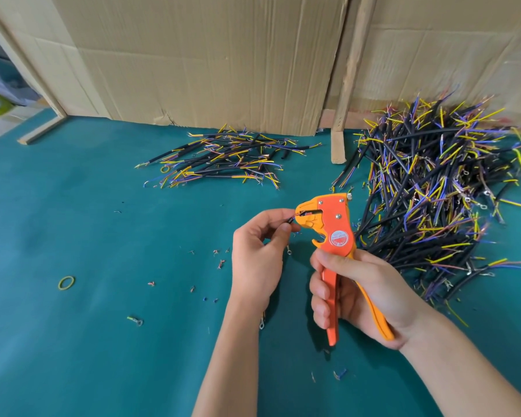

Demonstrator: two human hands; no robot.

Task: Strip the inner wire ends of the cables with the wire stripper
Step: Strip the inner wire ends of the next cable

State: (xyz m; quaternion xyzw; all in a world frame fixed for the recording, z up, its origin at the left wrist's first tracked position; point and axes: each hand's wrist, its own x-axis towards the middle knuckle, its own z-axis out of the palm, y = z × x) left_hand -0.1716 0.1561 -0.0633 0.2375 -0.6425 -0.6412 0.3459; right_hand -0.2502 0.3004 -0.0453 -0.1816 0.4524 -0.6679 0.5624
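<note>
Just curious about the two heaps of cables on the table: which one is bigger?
The right pile, beside the right hand holding the stripper. It is taller and wider than the thin middle pile by the cardboard.

Creased cardboard wall (teal tabletop)

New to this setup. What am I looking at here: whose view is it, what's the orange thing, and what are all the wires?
There is one picture, taken by a camera worn on a person's head, looking down at their two bare hands; there is no robot. The right hand grips the handles of an orange wire stripper. The left hand pinches a short black cable and feeds its end into the stripper's mouth. On the green table lie a small pile of cables at the back and a much larger pile on the right, all black with yellow, blue and purple inner wires. Snipped insulation bits and a rubber band lie scattered nearby. Cardboard stands behind.
</note>
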